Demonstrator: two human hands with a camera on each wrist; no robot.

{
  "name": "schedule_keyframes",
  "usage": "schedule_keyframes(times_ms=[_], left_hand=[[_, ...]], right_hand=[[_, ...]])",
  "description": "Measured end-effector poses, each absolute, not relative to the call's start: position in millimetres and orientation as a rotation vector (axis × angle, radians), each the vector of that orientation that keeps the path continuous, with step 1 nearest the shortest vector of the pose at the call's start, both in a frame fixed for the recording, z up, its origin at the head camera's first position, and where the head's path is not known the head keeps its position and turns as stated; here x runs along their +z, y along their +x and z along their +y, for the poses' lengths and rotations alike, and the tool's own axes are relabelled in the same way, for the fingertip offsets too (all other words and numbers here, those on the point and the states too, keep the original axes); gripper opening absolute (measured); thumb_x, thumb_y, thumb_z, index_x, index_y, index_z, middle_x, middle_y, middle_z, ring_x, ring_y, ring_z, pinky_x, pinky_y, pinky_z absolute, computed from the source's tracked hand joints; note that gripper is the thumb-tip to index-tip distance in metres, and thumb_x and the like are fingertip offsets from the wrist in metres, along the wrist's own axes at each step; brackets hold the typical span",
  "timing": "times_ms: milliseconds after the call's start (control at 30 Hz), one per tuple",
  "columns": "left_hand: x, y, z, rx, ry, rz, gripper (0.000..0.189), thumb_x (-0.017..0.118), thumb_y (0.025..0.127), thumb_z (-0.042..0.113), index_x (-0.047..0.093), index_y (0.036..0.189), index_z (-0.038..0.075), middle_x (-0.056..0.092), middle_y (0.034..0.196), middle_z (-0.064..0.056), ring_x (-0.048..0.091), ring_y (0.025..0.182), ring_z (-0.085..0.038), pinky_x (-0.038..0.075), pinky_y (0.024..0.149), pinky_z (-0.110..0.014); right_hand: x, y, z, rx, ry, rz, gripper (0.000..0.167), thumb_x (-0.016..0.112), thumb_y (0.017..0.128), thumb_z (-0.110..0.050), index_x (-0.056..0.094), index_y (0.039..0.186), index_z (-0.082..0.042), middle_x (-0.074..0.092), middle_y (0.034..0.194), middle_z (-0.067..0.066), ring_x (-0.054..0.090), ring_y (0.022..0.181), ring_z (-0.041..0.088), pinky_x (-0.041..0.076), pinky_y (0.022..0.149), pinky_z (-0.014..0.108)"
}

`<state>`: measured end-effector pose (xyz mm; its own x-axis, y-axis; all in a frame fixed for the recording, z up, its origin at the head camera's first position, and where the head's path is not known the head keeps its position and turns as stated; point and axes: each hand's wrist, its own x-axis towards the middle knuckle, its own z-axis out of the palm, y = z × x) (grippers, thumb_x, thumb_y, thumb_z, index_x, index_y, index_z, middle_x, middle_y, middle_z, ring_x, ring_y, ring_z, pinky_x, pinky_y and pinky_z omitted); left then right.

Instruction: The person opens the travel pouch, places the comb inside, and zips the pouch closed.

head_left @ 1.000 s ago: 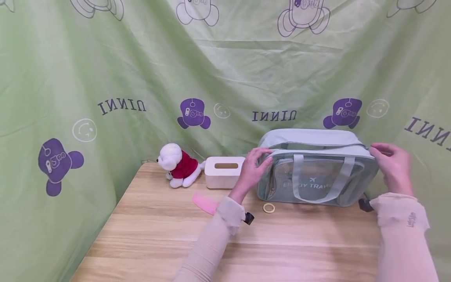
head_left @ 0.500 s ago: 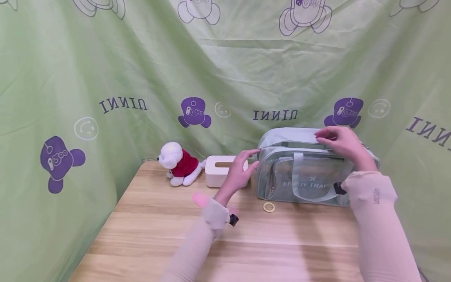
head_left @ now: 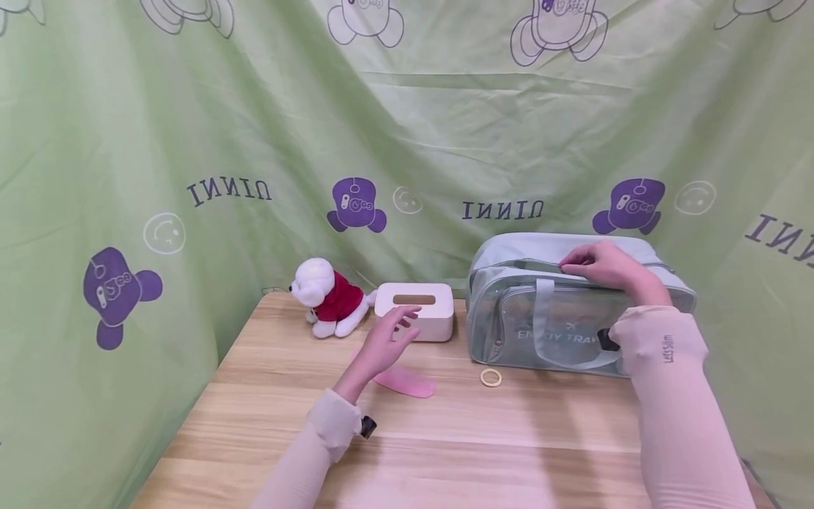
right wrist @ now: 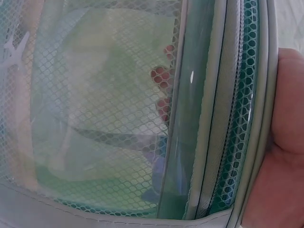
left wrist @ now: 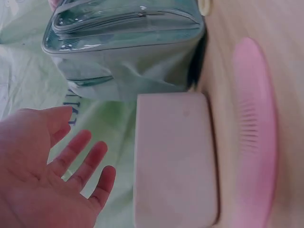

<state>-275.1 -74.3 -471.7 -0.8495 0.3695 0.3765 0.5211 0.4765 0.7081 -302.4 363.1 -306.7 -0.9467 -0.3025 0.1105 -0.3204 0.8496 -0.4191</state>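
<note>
A translucent grey-green travel bag [head_left: 502, 318] stands at the table's right rear, its top zip partly undone. My right hand [head_left: 604, 265] is at the top opening, its fingers bent over the front rim. Through the clear mesh panel in the right wrist view, the fingertips [right wrist: 163, 76] show behind the front wall, and the palm lies along the rim. My left hand [head_left: 384, 343], fingers loosely spread, holds nothing. It hovers before the white tissue box [head_left: 432, 326], above a pink comb [head_left: 407, 382]. The left wrist view shows the comb [left wrist: 256, 133] beside the box.
A white plush dog [head_left: 333, 300] in a red top sits left of the tissue box. A small pale-yellow ring [head_left: 491, 377] lies before the bag on the wooden table [head_left: 458, 452]. A green patterned curtain [head_left: 407, 141] hangs right behind everything.
The left hand has left the bag's left end and moved left and nearer, uncovering the comb. My right hand has shifted from the bag's right corner to the middle of its opening.
</note>
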Motion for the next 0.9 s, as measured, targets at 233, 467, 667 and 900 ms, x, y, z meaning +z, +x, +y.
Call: schedule_keyframes(times_ms=[233,467,667,900], left_hand=[[-492.1,-267.0,-80.6,-1.361,-0.859,-2.647,0.047,0.064,0.103,0.016,0.052,0.148,0.007,0.063,0.136,-0.023,0.063,0.120,-0.038,0.050,0.103,-0.056],[-503.8,-258.2,-77.3,-1.400,-0.799,-2.744,0.046,0.064,0.103,0.021,0.053,0.148,0.013,0.063,0.139,-0.019,0.062,0.121,-0.033,0.049,0.103,-0.054],[-510.9,-258.6,-79.5,-1.404,-0.786,-2.758,0.046,0.064,0.103,0.021,0.053,0.147,0.012,0.063,0.138,-0.018,0.062,0.119,-0.031,0.050,0.101,-0.051],[-518.6,-261.3,-82.0,-1.446,-0.779,-2.765,0.046,0.064,0.103,0.020,0.053,0.147,0.010,0.063,0.137,-0.018,0.062,0.119,-0.031,0.049,0.103,-0.052]], right_hand=[[-306.9,-299.9,360.4,0.746,0.477,-3.031,0.040,0.067,0.101,-0.026,0.068,0.130,0.001,0.069,0.129,0.025,0.064,0.120,0.045,0.046,0.105,0.060],[-309.7,-300.5,358.0,0.744,0.497,-3.038,0.040,0.067,0.101,-0.024,0.067,0.132,0.002,0.067,0.132,0.026,0.062,0.123,0.047,0.046,0.105,0.061],[-309.6,-301.3,358.1,0.684,0.517,-3.056,0.032,0.066,0.102,-0.024,0.073,0.123,-0.001,0.073,0.122,0.022,0.066,0.114,0.040,0.049,0.096,0.049],[-309.3,-301.8,360.0,0.660,0.515,-3.093,0.037,0.063,0.103,-0.025,0.069,0.129,0.000,0.068,0.131,0.026,0.061,0.122,0.047,0.046,0.104,0.061]])
